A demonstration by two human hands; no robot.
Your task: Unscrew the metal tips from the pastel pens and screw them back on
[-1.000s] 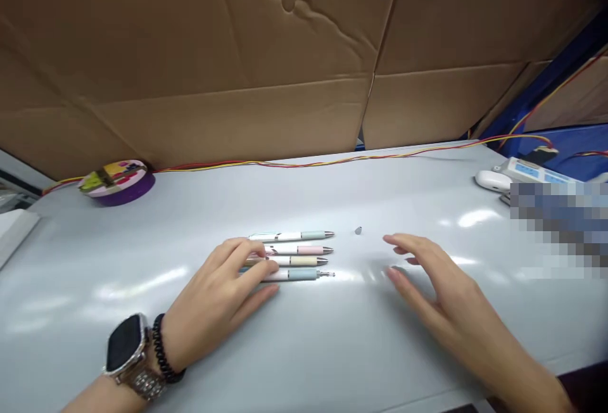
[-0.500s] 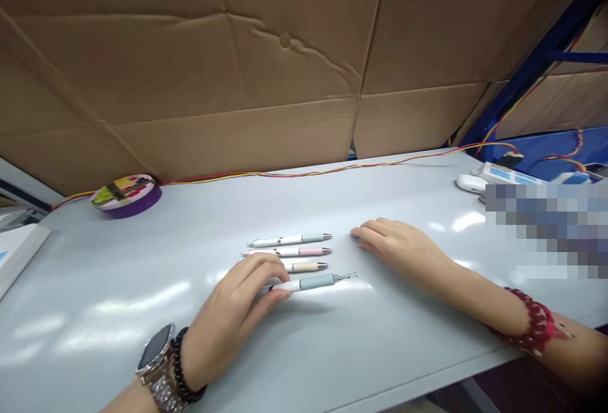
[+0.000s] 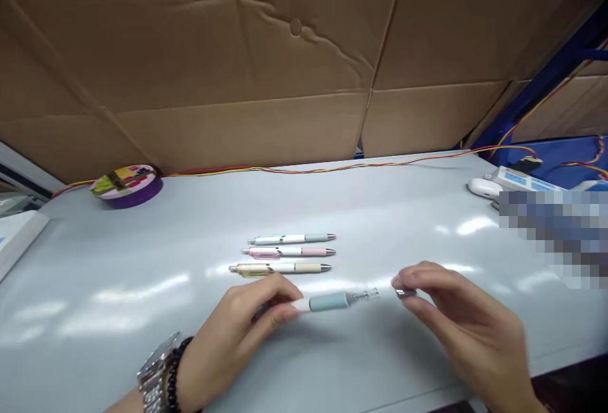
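Observation:
Between the thumb and fingers of my left hand (image 3: 251, 321) is a white pen with a blue-green grip (image 3: 329, 302), its front end pointing right. A spring (image 3: 365, 294) sticks out of that uncovered end. My right hand (image 3: 465, 318) pinches a small silver pen tip (image 3: 405, 292), a short gap away from the spring. Behind my left hand lie three whole pens in a row: a green one (image 3: 292, 239), a pink one (image 3: 289, 252) and a yellow one (image 3: 280, 268), all with silver tips facing right.
A round purple box (image 3: 137, 197) stands at the back left, and a white box (image 3: 21, 242) at the left edge. Red and yellow wires (image 3: 285, 170) run along the table's back edge below the cardboard (image 3: 237, 52). A white mouse-like object (image 3: 484, 187) and a power strip (image 3: 522, 180) lie back right.
My right hand has come forward off the table and now pinches the silver tip opposite the spring. My left hand has brought the pen slightly nearer, uncovering the yellow pen.

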